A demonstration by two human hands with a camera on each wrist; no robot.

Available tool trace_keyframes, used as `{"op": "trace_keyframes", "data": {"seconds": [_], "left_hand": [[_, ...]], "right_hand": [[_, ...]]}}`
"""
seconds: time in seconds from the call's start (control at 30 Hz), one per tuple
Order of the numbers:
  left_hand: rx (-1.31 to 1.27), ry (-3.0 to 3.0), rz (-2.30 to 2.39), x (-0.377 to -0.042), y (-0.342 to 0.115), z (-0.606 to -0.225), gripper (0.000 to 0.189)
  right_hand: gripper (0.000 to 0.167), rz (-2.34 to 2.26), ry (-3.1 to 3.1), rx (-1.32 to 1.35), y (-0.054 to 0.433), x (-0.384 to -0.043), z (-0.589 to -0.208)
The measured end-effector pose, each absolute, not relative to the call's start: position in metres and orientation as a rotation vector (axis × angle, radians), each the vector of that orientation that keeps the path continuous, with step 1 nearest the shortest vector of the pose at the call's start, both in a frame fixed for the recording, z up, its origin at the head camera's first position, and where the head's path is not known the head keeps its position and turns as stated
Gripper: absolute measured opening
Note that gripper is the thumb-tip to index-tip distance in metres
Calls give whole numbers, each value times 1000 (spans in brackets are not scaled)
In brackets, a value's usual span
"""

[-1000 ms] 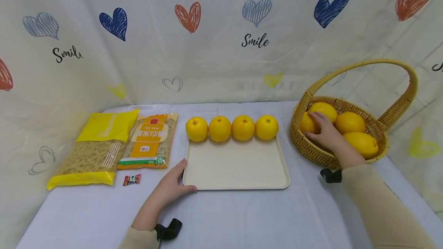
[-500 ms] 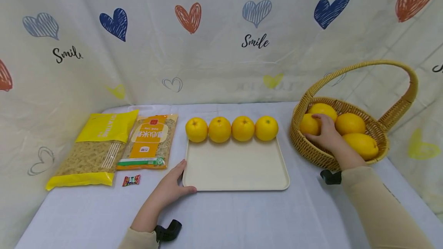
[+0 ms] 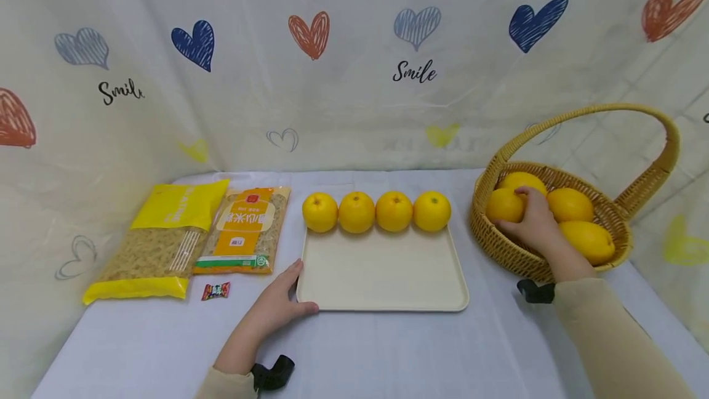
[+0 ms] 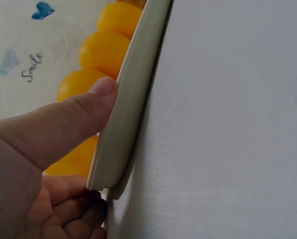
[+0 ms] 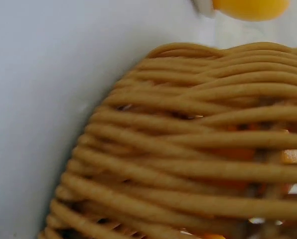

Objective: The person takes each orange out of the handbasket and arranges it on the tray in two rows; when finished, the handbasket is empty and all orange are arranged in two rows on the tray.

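Observation:
My right hand (image 3: 536, 223) is inside the wicker basket (image 3: 506, 260), its thumb and fingers round an orange (image 3: 503, 204) at the basket's left side. Only the basket's woven wall shows large in the right wrist view; that hand is hidden there. My left hand (image 3: 277, 302) holds the near left corner of the cream tray (image 3: 382, 273). In the left wrist view the thumb (image 4: 96, 97) presses the tray's rim, and the other fingers bend near its corner. Several oranges (image 3: 356, 212) stand in a row along the tray's far edge.
More yellow fruit (image 3: 587, 242) lies in the basket, under its tall arched handle (image 3: 626, 107). At the left are a yellow pasta bag (image 3: 152, 245), an orange-labelled grain packet (image 3: 244, 229) and a small wrapped candy (image 3: 215, 290). A printed curtain (image 3: 354, 97) hangs behind the white-covered table.
My right fingers have closed round the orange and shifted it slightly within the basket. My left hand keeps its place on the tray. The head view has tilted a little.

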State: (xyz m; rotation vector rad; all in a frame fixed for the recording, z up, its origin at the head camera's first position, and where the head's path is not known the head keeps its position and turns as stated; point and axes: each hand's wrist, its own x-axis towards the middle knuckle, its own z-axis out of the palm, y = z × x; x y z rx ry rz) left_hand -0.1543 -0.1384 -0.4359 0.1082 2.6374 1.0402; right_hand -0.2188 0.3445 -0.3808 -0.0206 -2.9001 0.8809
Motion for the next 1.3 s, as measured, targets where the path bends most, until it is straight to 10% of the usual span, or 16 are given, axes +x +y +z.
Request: {"op": "trace_keyframes", "data": {"seconds": [1.3], "left_hand": [[91,2632,1024,-157,-139,-436,103]], "right_hand": [[87,1135,-2569,-70,304,-149,-346]]}}
